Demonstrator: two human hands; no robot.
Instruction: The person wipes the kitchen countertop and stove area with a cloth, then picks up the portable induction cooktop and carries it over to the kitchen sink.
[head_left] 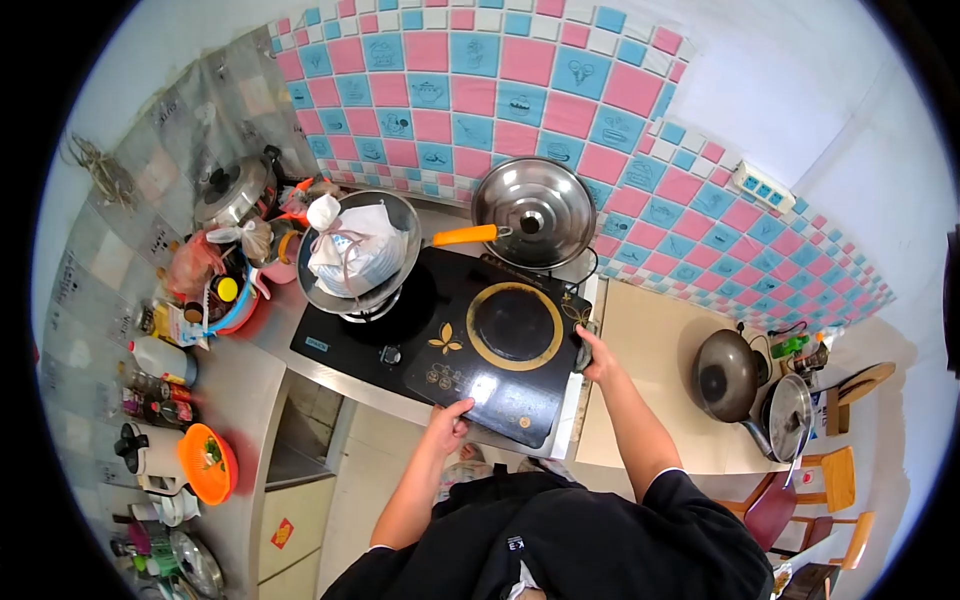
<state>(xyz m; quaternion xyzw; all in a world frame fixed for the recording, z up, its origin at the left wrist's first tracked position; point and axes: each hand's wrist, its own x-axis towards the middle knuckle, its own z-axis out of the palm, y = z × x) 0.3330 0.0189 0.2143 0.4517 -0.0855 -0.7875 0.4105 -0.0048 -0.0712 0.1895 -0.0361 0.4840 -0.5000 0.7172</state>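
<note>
A black induction cooker [515,325] with a gold ring lies over the right part of a black gas stove [345,345]. My left hand [447,428] is closed on the cooker's front edge, thumb on top. My right hand [597,355] is at the cooker's right edge, with its fingers round a dark grey cloth [585,347]. On the stove's left burner stands a wok [408,215] with an orange handle, holding a white cloth bundle [357,250]. A steel lid [535,212] leans on the tiled wall behind the cooker.
A steel pot [235,190], an orange basket [208,465] and bottles [160,360] line the left counter. On the right stand a dark wok [727,375], a glass-lidded pan [790,418] and wooden chairs [838,478]. A power strip [763,187] hangs on the wall.
</note>
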